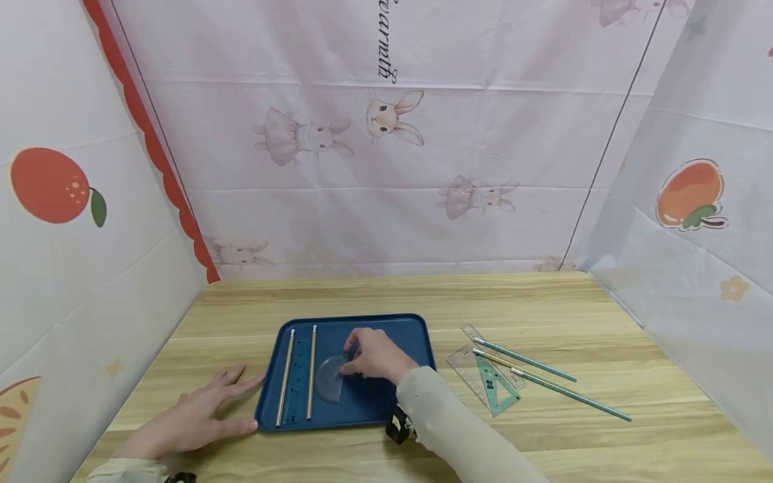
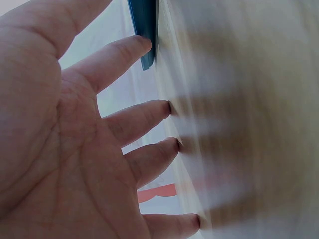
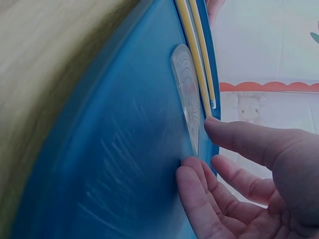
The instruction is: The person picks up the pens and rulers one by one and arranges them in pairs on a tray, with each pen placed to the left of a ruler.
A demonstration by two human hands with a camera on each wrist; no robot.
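A clear protractor (image 1: 329,380) lies flat in the blue tray (image 1: 386,329), its straight side toward my right hand (image 1: 376,355). In the right wrist view, the thumb and fingers of that hand (image 3: 244,174) are bent and apart around the near end of the protractor (image 3: 187,84); whether they touch it is hard to tell. Left of the protractor, a blue ruler (image 1: 297,381) lies between a gold pencil (image 1: 286,379) and a second gold pencil (image 1: 311,374). My left hand (image 1: 196,412) rests spread on the table, fingertips down, touching the tray's left edge.
Right of the tray, a green set square (image 1: 496,401), a clear set square (image 1: 468,376), a gold pencil (image 1: 531,372) and two green pencils (image 1: 537,363) overlap on the wooden table (image 1: 543,302). Printed cloth (image 1: 338,221) closes off the back and both sides.
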